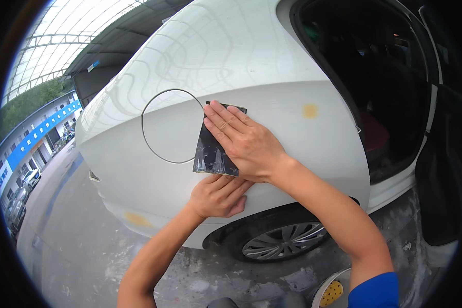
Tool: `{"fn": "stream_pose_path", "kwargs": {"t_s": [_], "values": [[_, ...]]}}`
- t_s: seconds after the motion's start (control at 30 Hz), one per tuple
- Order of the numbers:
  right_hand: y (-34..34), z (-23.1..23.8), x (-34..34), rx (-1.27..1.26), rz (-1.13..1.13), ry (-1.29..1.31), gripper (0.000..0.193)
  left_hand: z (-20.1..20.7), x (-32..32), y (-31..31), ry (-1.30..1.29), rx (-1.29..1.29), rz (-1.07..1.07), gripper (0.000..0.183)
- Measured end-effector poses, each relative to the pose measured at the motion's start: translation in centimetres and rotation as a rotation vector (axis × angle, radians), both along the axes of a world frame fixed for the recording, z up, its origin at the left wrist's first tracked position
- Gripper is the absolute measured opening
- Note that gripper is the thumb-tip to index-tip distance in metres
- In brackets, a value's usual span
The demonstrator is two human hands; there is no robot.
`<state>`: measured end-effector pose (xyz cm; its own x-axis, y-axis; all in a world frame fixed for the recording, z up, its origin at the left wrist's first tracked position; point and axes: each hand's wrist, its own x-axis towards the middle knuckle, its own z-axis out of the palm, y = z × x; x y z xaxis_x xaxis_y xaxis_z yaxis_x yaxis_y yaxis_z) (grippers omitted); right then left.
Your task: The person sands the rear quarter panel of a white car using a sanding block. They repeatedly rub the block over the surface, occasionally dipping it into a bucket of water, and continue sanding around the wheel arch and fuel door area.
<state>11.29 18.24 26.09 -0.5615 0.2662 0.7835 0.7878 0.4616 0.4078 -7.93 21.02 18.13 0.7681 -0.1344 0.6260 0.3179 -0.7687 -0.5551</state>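
On the white car's rear panel (272, 66), your hands work a dark sanding sheet (210, 151).

Just right of the round fuel flap (172, 126), your right hand (244, 141) lies flat with fingers together, pressing the sheet to the panel. Below the flap, your left hand (220, 195) rests loosely curled on the paint, touching the sheet's lower edge. Right of the flap sits a yellow spot (310, 110); below it the wheel (285, 240); farther right, the open door (444, 154).
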Motion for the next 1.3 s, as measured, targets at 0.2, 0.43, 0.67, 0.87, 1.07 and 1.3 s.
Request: {"fn": "stream_pose_path", "kwargs": {"t_s": [0.2, 0.43, 0.67, 0.87, 1.07, 1.3], "values": [[-6.0, -4.9, 11.4, -0.045, -0.353, 0.247, 0.073, 2.2, 0.0, -1.5, 0.003, -0.020, 0.026, 0.053], [-6.0, -7.6, 7.1, -0.050, -0.298, 0.544, 0.106, 1.5, 0.8, -1.2, -0.235, -0.053, 0.046, 0.055], [-6.2, -7.2, 9.4, -0.078, -0.186, 0.239, 0.073, 1.3, -0.4, -0.7, -0.237, -0.076, 0.213, 0.065], [-10.4, -18.0, 17.9, 0.110, -0.362, 0.678, 0.077, 1.6, 1.3, -1.3, -0.144, -0.034, 0.272, 0.068], [-6.2, -12.8, 3.8, -0.013, -0.101, 0.367, 0.065, 2.6, 0.0, -0.1, 0.063, -0.054, 0.389, 0.072], [-10.8, -21.2, 18.7, 0.100, -0.360, 0.541, 0.069, 4.9, -1.5, 1.7, 0.034, 0.079, 0.307, 0.075]]}}
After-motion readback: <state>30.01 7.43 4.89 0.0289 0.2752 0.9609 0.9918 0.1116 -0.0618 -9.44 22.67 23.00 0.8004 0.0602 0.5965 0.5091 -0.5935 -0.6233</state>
